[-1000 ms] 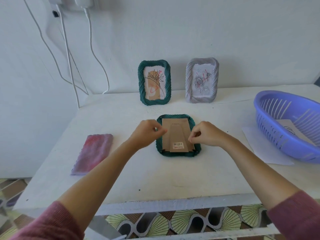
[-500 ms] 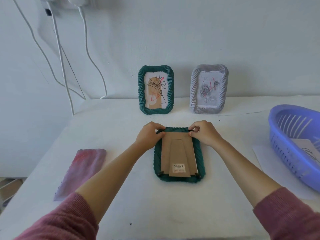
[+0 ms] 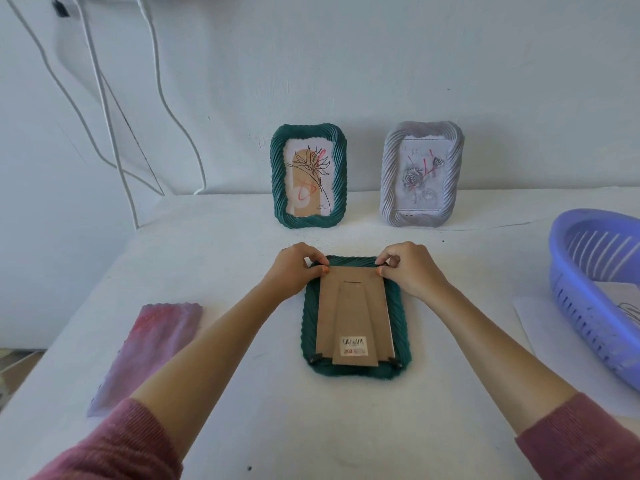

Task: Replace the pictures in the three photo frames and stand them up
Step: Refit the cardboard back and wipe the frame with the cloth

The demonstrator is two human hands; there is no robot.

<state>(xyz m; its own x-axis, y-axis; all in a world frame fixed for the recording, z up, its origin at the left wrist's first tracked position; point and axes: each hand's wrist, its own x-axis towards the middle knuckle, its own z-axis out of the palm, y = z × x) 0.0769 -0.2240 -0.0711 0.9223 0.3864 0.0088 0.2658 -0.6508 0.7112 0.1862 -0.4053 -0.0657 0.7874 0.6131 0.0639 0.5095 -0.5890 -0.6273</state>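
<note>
1. L hand (image 3: 294, 268): fingers curled, thumb+index pinched on top-L tab (image 3: 316, 262) of the face-down green frame (image 3: 401, 323). R hand (image 3: 412, 268): same on top-R tab (image 3: 381, 263). Nothing else held. Exact tip contact partly hidden by knuckles.
2. That frame lies flat, back up, mid-table. Cardboard backing (image 3: 353, 306) sits in it, easel leg folded flat. The 2 near tabs (image 3: 317, 358) look turned over the board.
3. Risk: a tab only half turned, so the backing pops out when the frame is stood up. Cause: tabs are small and covered by fingers.
4. Risk: pressing at the far end only, so the frame skids or its near end lifts. Cause: smooth top, nothing bracing it.
5. Risk: print under the backing shifts or creases. Can't see it from this side, so no check till flipped.
6. Risk: thin card leg buckles on stand-up and the frame tips into the 2 behind.
7. Behind it: standing green frame (image 3: 309, 176) and grey frame (image 3: 421, 174), both upright vs wall (image 3: 346, 64), both w/ pics. To its L: pink-purple sheet (image 3: 152, 348), flat. To its R: blue basket (image 3: 588, 306), paper inside.
8. Surface: white table (image 3: 242, 393), matte, a few specks. Room: white wall, white cables (image 3: 104, 98) hanging behind-L.
</note>
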